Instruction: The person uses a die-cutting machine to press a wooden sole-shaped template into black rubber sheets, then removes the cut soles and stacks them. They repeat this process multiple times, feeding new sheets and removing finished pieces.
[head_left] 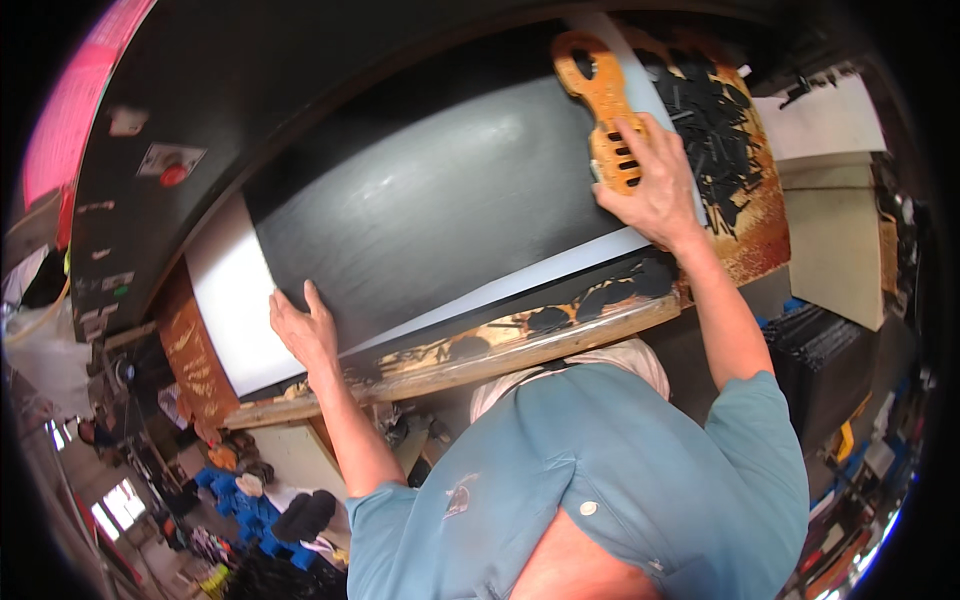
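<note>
Danger starts at the left, I judge, with the dark machine [240,110] and its red button [173,175]: should any part of it come down over the work, both hands could be caught. The left hand [305,330] lies with thumb and fingers parted, holding nothing, on the near left corner of the black sheet [430,190]; uneven pressure there could skew the sheet on the white board [235,300] beneath. The right hand [655,190] is curled over the near end of the orange tool [609,112], a finger laid across its slots, at the sheet's right end. A slack hold might let the tool slide, and sitting so near the border it could end up overhanging. Farther right, stray scraps [710,130] might creep under the board and tilt it.

As for materials, the bed [195,350] at left is rust-brown and blotched. The board is smooth and pale; the sheet, dark with a soft sheen. A worn, rounded rail [480,370] runs along the front. The tool is narrow-waisted, scuffed, with a hole at its far end and parallel slots at the near one. The scraps are thin black slivers, loosely heaped.
</note>
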